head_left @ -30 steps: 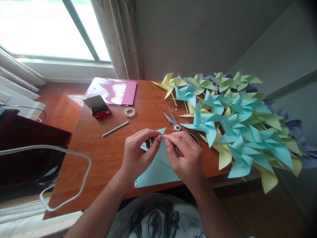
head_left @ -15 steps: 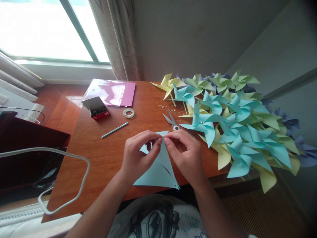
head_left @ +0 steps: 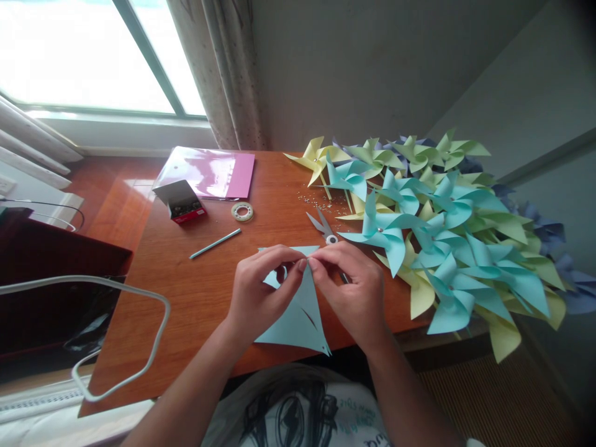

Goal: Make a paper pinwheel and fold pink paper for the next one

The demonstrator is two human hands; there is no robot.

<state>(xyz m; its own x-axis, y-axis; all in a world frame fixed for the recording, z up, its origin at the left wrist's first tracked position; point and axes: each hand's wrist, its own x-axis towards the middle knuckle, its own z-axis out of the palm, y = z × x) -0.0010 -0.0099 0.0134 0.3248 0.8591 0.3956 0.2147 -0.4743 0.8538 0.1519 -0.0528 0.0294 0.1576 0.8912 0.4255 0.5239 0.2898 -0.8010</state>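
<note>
My left hand (head_left: pixel 261 292) and my right hand (head_left: pixel 351 288) pinch a light blue cut paper sheet (head_left: pixel 298 320) together at its middle, just above the wooden table (head_left: pixel 186 292). The fingertips of both hands meet over the paper's folded corners. A pointed flap of the sheet hangs toward me past the table's front edge. Scissors (head_left: pixel 323 228) lie just beyond my right hand. A large pile of blue, yellow and green paper pinwheels (head_left: pixel 433 236) lies to the right.
A blue stick (head_left: pixel 215 243), a roll of tape (head_left: pixel 243 212), an open small box (head_left: pixel 180 202) and a pink plastic folder (head_left: pixel 209 174) lie on the table's far left. Small pins (head_left: pixel 316 202) are scattered near the scissors. A white cable (head_left: pixel 121 298) loops at the left.
The blue sheet has turned and folded tighter between my fingers, so its hanging flap now looks narrower. Both hands stayed in nearly the same place.
</note>
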